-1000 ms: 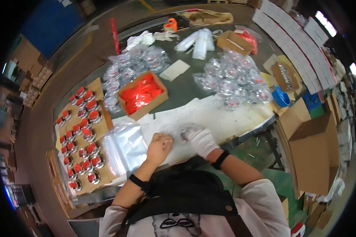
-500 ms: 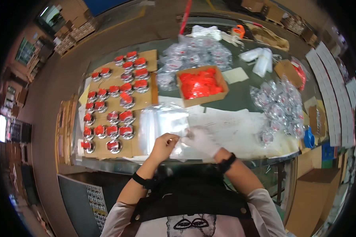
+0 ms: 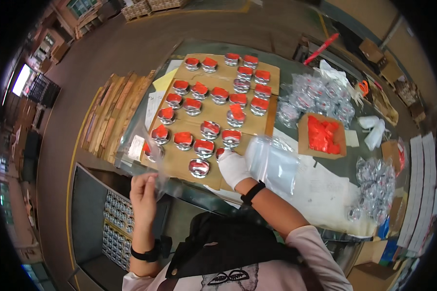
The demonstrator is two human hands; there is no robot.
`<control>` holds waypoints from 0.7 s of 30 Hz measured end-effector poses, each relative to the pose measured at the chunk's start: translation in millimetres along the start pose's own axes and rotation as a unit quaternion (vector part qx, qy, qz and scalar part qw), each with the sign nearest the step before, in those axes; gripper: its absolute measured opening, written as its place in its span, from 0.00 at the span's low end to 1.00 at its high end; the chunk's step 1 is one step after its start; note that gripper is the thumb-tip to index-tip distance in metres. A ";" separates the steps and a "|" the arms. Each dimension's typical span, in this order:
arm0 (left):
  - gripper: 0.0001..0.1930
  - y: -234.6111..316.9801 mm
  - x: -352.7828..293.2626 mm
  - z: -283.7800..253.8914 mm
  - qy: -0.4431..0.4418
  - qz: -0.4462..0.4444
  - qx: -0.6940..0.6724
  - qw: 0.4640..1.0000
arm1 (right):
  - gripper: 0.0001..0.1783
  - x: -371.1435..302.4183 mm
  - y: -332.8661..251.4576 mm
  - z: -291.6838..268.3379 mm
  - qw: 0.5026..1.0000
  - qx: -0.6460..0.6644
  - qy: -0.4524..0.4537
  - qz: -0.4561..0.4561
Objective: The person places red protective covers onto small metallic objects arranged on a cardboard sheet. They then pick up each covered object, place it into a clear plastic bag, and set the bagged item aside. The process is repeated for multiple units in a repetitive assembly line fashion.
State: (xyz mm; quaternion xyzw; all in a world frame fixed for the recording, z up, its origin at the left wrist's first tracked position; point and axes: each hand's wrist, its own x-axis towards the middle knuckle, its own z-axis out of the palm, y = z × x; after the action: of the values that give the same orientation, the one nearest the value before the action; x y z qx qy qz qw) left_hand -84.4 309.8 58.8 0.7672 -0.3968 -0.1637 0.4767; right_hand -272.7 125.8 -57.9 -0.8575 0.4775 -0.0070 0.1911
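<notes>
My left hand [image 3: 144,194] is bare and pinches a clear plastic bag [image 3: 162,182], which hangs blurred over the cardboard's left edge. On my right hand [image 3: 233,169] is a white glove; its fingers close on a shiny round metal part with a red piece on top [image 3: 220,153], mostly covered by the glove. Several similar metal parts stand in rough rows on the brown cardboard [image 3: 179,167], among them one [image 3: 199,168] just left of the glove. A stack of flat clear bags [image 3: 277,165] lies to the right of that hand.
An open carton [image 3: 343,140] of red pieces stands right of the bag stack. Bagged metal parts are heaped behind it [image 3: 315,94] and at the far right [image 3: 374,189]. Wooden pallets [image 3: 112,114] lean beyond the table's left side; a grey bin [image 3: 85,213] of parts stands below.
My view has swung left. My hands have parted: the left carries a bag leftward, and the right has gone from the bag stack to a metal part on the cardboard.
</notes>
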 end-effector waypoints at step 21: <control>0.13 26.4 -61.2 245.7 -0.332 0.191 0.013 0.924 | 0.18 -117.3 91.9 -14.3 0.962 0.253 0.094 -0.040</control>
State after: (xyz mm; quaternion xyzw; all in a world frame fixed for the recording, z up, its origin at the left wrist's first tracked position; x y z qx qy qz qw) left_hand -289.6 202.7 -47.1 0.5847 -0.6733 -0.3093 0.3302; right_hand -414.4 174.4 -55.4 -0.7948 0.4415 -0.2157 0.3561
